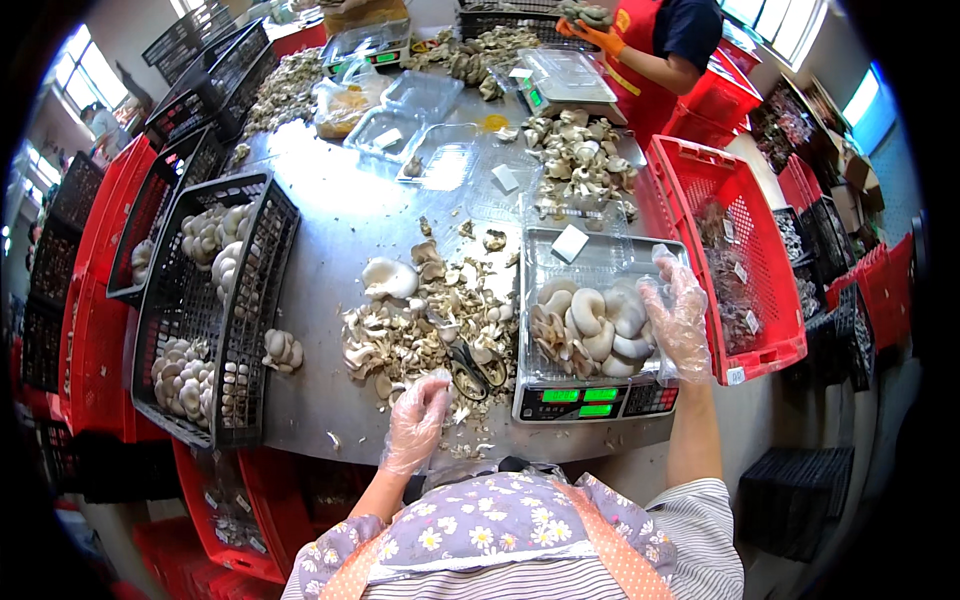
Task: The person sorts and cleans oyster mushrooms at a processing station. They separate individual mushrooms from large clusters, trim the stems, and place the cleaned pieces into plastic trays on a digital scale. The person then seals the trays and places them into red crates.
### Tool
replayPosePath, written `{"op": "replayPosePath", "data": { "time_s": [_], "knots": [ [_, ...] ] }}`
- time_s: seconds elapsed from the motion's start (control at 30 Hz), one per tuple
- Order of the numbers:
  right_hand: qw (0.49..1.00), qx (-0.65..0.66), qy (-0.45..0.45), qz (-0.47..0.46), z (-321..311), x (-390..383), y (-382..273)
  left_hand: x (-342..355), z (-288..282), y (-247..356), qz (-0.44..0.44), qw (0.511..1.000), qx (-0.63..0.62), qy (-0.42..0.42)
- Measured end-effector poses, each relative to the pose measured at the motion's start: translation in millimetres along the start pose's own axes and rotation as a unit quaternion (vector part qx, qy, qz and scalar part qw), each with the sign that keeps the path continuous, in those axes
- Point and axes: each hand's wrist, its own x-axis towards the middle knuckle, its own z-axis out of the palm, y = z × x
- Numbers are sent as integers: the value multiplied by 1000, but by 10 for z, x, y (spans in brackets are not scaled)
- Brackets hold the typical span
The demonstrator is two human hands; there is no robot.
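Note:
My left hand [417, 424], in a clear plastic glove, hovers at the table's near edge with its fingers curled together; whatever they may hold is hidden. Dark-handled scissors [466, 372] lie just beyond it, beside a pile of trimmed mushroom pieces [470, 300]. A clear plastic box [545, 375] of pale oyster mushrooms [592, 318] rests on a digital scale [640, 402] with lit green displays. My right hand [682, 318], also gloved, is at the box's right side, its thumb and fingers apart. A small white label [570, 243] lies behind the mushrooms.
To the left, a black crate [262, 290] holds mushroom clusters, with one loose cluster [283, 350] beside it. A red crate [765, 345] of packed bags stands right of the scale. Clear containers [440, 155] and another scale [568, 80] are farther back, near a co-worker's orange-gloved hand [604, 40].

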Motion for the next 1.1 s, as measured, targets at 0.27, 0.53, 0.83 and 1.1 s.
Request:
{"op": "replayPosePath", "data": {
  "time_s": [0.27, 0.53, 0.83, 1.1],
  "knots": [
    [998, 54, -5, -38, -22, -75, -232, 88, -595, 391, 118, 974, 162, 109],
    [978, 191, -37, -81, 463, -212, -1133, -308, -2355, 378, 164, 810, 400, 396],
    [905, 212, -338, -146, 2027, -492, -2451, -310, -3172, 278, 23, 789, 536, 300],
    [879, 102, -406, -228, 3335, -737, -2890, -88, -3087, 153, 79, 795, 545, 255]
  ]
}}
